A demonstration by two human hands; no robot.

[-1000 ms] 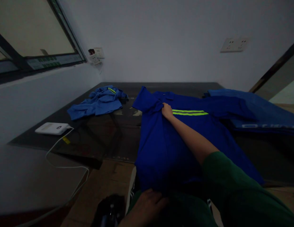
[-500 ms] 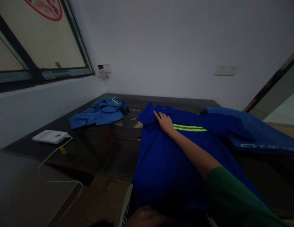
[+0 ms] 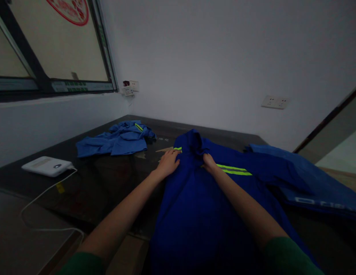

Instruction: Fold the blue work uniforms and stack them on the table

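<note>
A dark blue work shirt [image 3: 189, 214] with yellow-green reflective stripes lies spread over the front of the dark table. My right hand [image 3: 209, 162] is closed on a bunched fold of it near the collar, beside the chest stripe. At the shirt's left edge, my left hand [image 3: 168, 163] has its fingers and thumb on the cloth just below a short piece of stripe and appears to grip it. Between both hands the fabric [image 3: 195, 141] stands up in a raised fold. What lies under my fingers is hidden.
A crumpled lighter blue garment [image 3: 117, 139] lies at the table's back left. Nearer is a white device [image 3: 47, 166] with a white cable [image 3: 43, 193] hanging over the edge. Folded blue cloth in a stack [image 3: 318, 183] lies at the right. A wall [image 3: 195, 68] rises behind the table.
My left hand has come up from the bottom of the view to the shirt's left edge. My right hand, earlier lying flat on the shirt, now grips it, and the cloth has bunched upward.
</note>
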